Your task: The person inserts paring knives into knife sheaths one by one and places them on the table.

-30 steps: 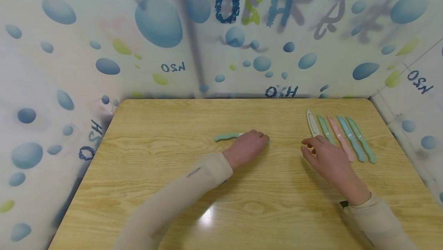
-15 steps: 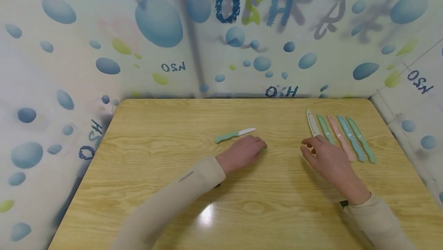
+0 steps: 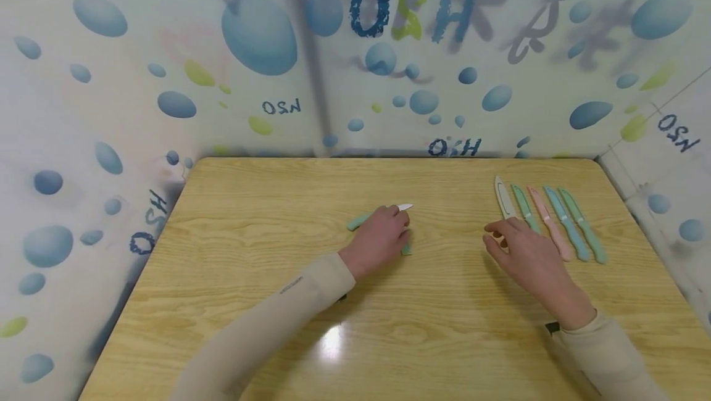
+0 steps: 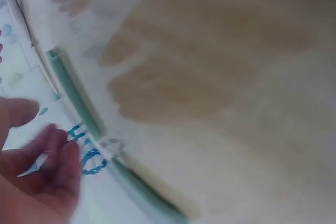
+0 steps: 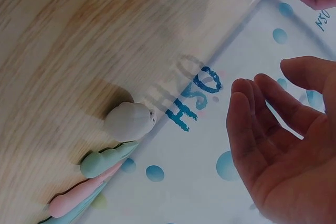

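My left hand (image 3: 380, 237) is over a small knife with a green handle (image 3: 358, 221) and white blade (image 3: 407, 206), covering its middle. Just below the fingers shows the end of a green sheath (image 3: 407, 249). In the left wrist view the sheath (image 4: 73, 94) and the knife handle (image 4: 147, 192) lie nearly in line, and the loosely bent fingers (image 4: 68, 169) appear apart from both. My right hand (image 3: 528, 259) hovers loosely curled beside a row of knives, hiding the handle of a white one (image 3: 503, 196). Nothing is in the right hand (image 5: 289, 145).
Right of the white knife lie sheathed knives: a green one (image 3: 522, 203), a pink one (image 3: 547, 219), a blue one (image 3: 565, 222) and another green one (image 3: 582, 225). The wooden table (image 3: 266, 197) meets a patterned wall (image 3: 344, 92) at its far edge.
My left hand has moved left, uncovering the blade midway and now covering part of it again. The sheath end has shifted left and nearer. My right hand stays put.
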### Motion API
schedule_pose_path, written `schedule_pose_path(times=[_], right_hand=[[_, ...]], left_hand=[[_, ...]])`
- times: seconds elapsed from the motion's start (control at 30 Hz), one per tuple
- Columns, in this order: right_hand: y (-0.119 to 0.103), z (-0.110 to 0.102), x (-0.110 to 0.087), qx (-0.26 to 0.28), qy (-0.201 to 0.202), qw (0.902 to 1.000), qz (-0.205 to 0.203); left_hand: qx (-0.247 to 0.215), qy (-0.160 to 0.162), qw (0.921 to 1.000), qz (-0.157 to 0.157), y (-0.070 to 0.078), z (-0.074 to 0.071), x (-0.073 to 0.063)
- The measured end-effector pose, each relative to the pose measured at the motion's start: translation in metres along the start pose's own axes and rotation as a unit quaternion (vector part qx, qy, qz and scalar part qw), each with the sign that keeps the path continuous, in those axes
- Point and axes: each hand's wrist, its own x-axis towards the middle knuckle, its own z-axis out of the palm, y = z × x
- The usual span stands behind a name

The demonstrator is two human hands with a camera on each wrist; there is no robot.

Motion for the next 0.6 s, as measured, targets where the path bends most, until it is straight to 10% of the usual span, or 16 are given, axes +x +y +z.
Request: schedule_pose_path(times=[0.23,0.43,0.6], right_hand=[[0.0,-0.001,-0.001,0.001,-0.019,0.9997,0.015],[0.0,0.0,-0.002,0.002,-0.011,0.9999,0.003],[0.001,0.001,-0.003,0.0,-0.001,1.0,-0.006]], left_hand=[[0.084,-0.039,0.9942,-0.056,0.012,0.002,0.007],[0.127,-0.014,0.9915,-0.025,0.014,0.004,0.009],[0.119,-0.069,0.9904,-0.011,0.014,-0.001,0.013]])
